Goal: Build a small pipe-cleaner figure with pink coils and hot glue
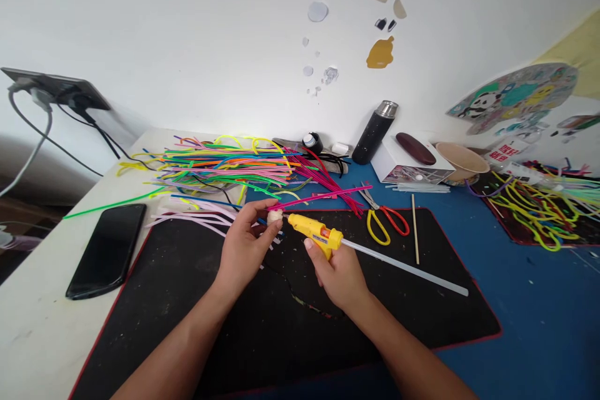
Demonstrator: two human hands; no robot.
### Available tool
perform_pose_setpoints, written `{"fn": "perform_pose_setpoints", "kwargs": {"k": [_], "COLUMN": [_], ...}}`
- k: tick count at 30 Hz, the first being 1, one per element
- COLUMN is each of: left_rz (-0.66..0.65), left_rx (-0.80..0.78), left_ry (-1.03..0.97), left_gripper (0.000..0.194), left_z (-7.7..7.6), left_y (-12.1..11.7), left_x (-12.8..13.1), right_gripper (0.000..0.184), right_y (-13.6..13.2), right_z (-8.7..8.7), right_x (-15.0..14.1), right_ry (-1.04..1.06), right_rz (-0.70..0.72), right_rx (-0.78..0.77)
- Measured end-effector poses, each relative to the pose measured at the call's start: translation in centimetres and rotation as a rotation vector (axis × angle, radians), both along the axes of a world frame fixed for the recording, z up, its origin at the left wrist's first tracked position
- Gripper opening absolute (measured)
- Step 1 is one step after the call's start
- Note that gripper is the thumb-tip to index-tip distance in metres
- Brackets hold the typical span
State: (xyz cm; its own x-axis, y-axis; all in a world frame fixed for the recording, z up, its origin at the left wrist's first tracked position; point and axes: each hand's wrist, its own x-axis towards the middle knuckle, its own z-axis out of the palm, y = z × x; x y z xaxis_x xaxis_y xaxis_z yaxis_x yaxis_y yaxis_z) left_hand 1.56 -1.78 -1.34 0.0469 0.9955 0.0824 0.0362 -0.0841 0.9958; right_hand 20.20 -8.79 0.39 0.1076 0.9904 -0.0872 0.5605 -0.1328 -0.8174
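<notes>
My right hand (342,275) is wrapped round a yellow hot glue gun (307,226), and a long translucent glue stick (407,267) sticks out of its back end. Between the thumb and fingers of my left hand (241,250) is a small cream-coloured piece (275,217). The gun's nozzle points left at this piece, very close to it; whether they touch I cannot tell. A bright pink pipe cleaner (323,196) runs rightward from the left fingertips; I cannot tell if it is joined to the piece. Both hands are above a black mat (262,337).
Behind the hands lies a heap of coloured pipe cleaners (229,165). Scissors (379,225) and a thin wooden stick (415,231) lie to the right. A phone (107,250) is at left. Along the wall stand a black flask (375,132), a white box (398,162) and a bowl (462,162).
</notes>
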Motion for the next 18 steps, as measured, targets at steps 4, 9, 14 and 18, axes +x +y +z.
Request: {"fn": "perform_pose_setpoints", "kwargs": {"k": [4,9,14,18], "left_rz": [0.050,0.076,0.006,-0.037], "left_rx": [-0.007,-0.140,-0.250,-0.311], "left_ry": [-0.043,-0.386,-0.555,-0.600], "left_gripper": [0.040,0.048,0.044,0.045], "left_z": [0.3,0.7,0.7,0.6], "left_y": [0.3,1.1,1.2,1.0], "left_x": [-0.5,-0.7,-0.5,-0.4], "right_gripper": [0.042,0.030,0.021,0.033], "right_y": [-0.3,-1.0,-1.1,-1.1], "right_z": [-0.3,-0.9,-1.5,-1.6], "right_x": [0.2,1.2,2.8,4.0], "right_ry": [-0.039,-0.203,-0.314,-0.292], "right_rz": [-0.006,0.018,0.023,0.080], "right_rx": [0.048,0.131,0.079,0.047]}}
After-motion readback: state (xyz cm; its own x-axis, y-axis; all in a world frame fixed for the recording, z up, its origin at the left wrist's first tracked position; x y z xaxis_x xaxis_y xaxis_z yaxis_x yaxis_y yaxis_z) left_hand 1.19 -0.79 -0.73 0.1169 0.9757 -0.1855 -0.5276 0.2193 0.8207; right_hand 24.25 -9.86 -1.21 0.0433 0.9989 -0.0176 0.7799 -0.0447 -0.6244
